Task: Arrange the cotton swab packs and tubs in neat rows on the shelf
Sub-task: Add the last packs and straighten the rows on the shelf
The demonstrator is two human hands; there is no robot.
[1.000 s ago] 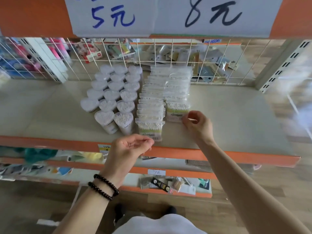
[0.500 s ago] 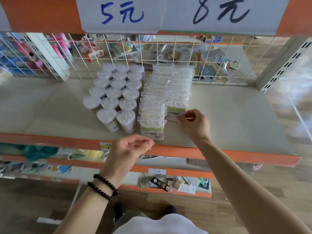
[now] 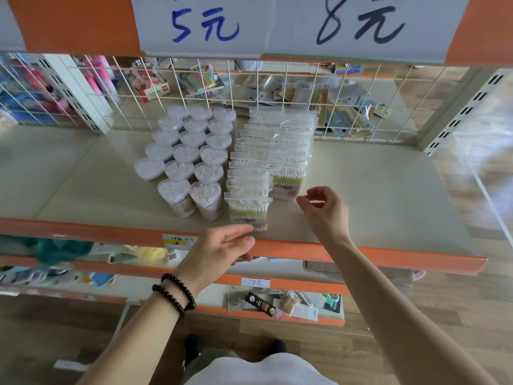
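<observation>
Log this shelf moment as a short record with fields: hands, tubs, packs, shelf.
left hand: open, fingers straight, reaching to the base of the front clear plastic cotton swab pack; contact cannot be told
right hand: fingers loosely curled, holding nothing, apart from the packs
tubs: clear heart-shaped cotton swab tubs standing upright in rows, left of the packs
packs: two rows running front to back, the right row of packs ending further back
shelf: beige board with orange front edge

One head-worn wide-angle view looks forward and down, close over the shelf (image 3: 388, 195); wire grid back (image 3: 277, 87) in the upper frame, floor at the bottom.
</observation>
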